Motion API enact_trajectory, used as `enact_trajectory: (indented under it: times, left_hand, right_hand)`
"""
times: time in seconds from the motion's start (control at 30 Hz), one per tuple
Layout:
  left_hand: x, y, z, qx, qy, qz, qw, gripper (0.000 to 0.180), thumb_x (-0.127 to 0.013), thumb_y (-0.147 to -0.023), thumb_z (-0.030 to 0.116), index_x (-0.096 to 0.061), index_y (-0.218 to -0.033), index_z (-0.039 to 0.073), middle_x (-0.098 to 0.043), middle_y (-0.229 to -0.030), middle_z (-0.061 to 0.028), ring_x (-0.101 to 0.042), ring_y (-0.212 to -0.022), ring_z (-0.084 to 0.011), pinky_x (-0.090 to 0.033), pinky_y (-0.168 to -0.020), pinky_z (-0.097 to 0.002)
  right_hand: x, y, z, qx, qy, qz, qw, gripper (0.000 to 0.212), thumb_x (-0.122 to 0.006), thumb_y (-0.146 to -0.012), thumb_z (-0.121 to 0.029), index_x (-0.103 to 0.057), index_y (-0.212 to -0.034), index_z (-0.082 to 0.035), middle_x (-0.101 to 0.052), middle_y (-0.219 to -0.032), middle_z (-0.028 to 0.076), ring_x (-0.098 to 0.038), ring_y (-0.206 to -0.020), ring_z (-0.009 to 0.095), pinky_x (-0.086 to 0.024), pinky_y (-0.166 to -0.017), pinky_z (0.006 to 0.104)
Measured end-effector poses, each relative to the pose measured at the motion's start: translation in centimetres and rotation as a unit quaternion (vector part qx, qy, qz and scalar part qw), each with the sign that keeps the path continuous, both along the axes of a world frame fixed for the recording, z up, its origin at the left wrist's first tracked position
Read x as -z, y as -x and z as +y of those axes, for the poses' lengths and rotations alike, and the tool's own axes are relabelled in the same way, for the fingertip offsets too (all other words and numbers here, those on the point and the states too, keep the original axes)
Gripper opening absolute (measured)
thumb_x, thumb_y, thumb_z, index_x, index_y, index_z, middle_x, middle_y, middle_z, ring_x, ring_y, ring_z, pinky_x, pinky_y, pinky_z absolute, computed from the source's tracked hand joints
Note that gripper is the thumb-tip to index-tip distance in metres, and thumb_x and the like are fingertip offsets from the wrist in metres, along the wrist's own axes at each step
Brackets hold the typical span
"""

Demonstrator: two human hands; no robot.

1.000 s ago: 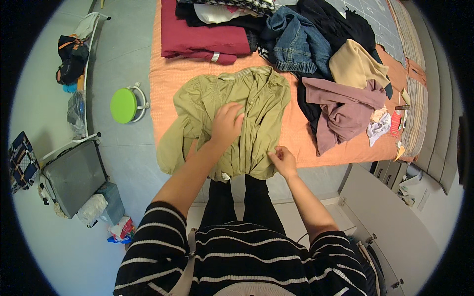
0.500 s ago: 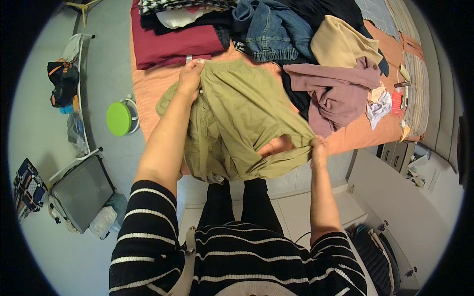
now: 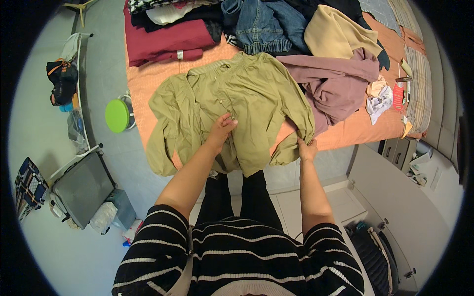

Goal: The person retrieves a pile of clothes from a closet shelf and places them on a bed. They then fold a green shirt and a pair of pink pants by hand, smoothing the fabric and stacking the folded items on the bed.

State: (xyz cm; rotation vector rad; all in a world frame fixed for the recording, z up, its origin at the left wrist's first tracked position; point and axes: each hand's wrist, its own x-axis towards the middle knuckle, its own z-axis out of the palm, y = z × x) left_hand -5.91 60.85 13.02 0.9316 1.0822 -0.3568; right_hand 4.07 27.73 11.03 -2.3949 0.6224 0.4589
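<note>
A green-topped stool (image 3: 117, 116) stands in the left of the frame, a grey suitcase (image 3: 84, 186) below it at lower left; folded dark red cloth (image 3: 170, 42) lies at upper left, a blue denim garment (image 3: 261, 27) at top centre, and beige cloth (image 3: 340, 32) beside a mauve garment (image 3: 340, 81) at upper right

Indoor light, moderately bright, fairly even; source out of view. Soft shadows in folds of green shirt (image 3: 254, 108), deeper ones along its sleeves. Bed (image 3: 139, 81) reads warm orange, lower-left wall (image 3: 64, 256) cool and bluish. Black trousers (image 3: 210, 197) nearly lose detail. Strong fisheye: headboard (image 3: 443, 93) and rack curve at sides, corners fall to black. Shirt fairly crisp; outer edges softer, small things there indistinct.
</note>
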Motion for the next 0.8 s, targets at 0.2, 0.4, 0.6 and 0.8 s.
enact_trajectory:
  times: [0.2, 0.4, 0.6, 0.8]
  left_hand:
    - [1.8, 0.8, -2.1, 0.071, 0.027, 0.070, 0.995, 0.058, -0.069, -0.084, 0.029, -0.045, -0.130, 0.002, -0.058, -0.118, -0.0098, -0.056, -0.105, -0.0211, -0.043, -0.089, -0.0357]
    - [-6.7, 0.7, -0.5, -0.084, 0.219, -0.053, 0.971, 0.048, -0.070, -0.082, 0.017, -0.052, -0.124, 0.002, -0.059, -0.120, -0.0106, -0.058, -0.105, -0.0238, -0.047, -0.086, -0.0348]
    - [-3.0, 8.5, 0.7, 0.152, 0.105, 0.034, 0.982, 0.045, -0.075, -0.077, 0.014, -0.058, -0.117, 0.004, -0.063, -0.109, -0.0049, -0.060, -0.098, -0.0196, -0.047, -0.083, -0.0308]
    - [-4.6, 8.9, 1.5, 0.314, -0.042, -0.069, 0.946, 0.038, -0.075, -0.076, 0.018, -0.062, -0.107, 0.002, -0.065, -0.087, 0.0005, -0.058, -0.074, -0.0144, -0.046, -0.067, -0.0279]
  right_hand:
    - [-4.6, -2.7, -2.2, 0.238, -0.366, 0.131, 0.890, 0.034, -0.051, -0.080, -0.023, -0.057, -0.108, -0.005, -0.061, -0.097, 0.007, -0.058, -0.086, 0.022, -0.048, -0.076, 0.0328]
    - [-16.0, -9.2, -4.1, 0.105, -0.509, 0.188, 0.834, 0.025, -0.059, -0.088, -0.029, -0.057, -0.100, -0.007, -0.055, -0.073, 0.006, -0.040, -0.048, 0.008, -0.026, -0.040, 0.0200]
    - [-16.2, -9.6, -5.8, 0.084, -0.606, 0.150, 0.776, 0.045, -0.051, -0.093, -0.033, -0.047, -0.120, 0.003, -0.051, -0.100, 0.007, -0.041, -0.061, 0.009, -0.037, -0.046, 0.0212]
    - [-17.2, -10.2, -4.7, 0.057, -0.633, 0.175, 0.752, 0.042, -0.058, -0.090, -0.026, -0.049, -0.121, 0.000, -0.058, -0.105, 0.007, -0.051, -0.066, 0.010, -0.045, -0.056, 0.0219]
